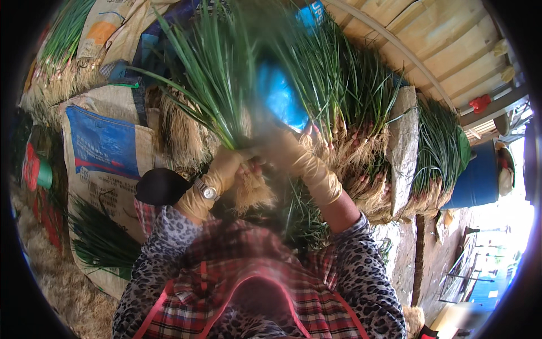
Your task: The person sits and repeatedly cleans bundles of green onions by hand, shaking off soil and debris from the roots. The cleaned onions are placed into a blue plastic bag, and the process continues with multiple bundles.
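My left hand (pixel 228 172), in a tan rubber glove with a wristwatch over it, grips a bunch of green onions (pixel 217 107); its long leaves fan upward and its pale stringy roots (pixel 254 192) hang below. My right hand (pixel 291 158), also gloved, is at the bunch's stems, its fingers too blurred to make out. A shiny blue plastic object (pixel 282 96) lies behind the hands. More green onions (pixel 350 96) with pink bulbs and straw-coloured roots are piled to the right.
Printed woven sacks (pixel 101 161) lie at left, with loose greens (pixel 104 243) on one. A dark round object (pixel 161 186) is by my left wrist. A board (pixel 402 147) divides the right piles, beside a blue barrel (pixel 474 172). A red and green container (pixel 39 175) sits far left.
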{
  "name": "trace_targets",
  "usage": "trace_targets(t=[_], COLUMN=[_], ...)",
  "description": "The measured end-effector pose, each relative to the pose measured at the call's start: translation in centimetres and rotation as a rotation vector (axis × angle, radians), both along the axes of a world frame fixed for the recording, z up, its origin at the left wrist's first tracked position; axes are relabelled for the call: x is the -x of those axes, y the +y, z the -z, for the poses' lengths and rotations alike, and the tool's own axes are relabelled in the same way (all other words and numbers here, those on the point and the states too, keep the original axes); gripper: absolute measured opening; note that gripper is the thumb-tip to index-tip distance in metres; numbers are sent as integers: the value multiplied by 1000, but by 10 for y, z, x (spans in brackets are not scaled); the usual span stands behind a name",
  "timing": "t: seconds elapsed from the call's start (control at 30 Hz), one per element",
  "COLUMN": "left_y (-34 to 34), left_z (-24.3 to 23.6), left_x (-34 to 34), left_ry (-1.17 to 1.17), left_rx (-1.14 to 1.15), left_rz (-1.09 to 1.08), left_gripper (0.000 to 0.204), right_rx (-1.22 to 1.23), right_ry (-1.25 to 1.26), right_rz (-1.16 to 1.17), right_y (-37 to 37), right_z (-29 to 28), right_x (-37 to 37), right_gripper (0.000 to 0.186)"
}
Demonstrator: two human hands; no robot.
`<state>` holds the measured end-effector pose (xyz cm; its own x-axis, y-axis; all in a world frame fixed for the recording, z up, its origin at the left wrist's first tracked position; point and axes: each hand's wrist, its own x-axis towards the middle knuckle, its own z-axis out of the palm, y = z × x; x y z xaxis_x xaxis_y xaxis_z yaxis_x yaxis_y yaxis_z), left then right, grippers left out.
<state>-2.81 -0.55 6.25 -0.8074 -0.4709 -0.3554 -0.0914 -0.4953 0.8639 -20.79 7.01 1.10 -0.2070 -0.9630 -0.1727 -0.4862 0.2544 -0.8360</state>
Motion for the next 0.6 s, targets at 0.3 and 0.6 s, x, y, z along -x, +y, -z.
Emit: trace_targets(t=[0.3,0.6], left_y=[-12,-6], left_z=[19,11], left_x=[-4,-2], left_ry=[63,64], left_rx=[-70,-244], left_rz=[40,37], left_gripper=[19,16], right_rx=[-290,403], right_ry=[953,1076], right_rz=[-623,-286], right_y=[85,-32], right_z=[-18,-63], right_x=[44,-22], right_gripper=[33,35])
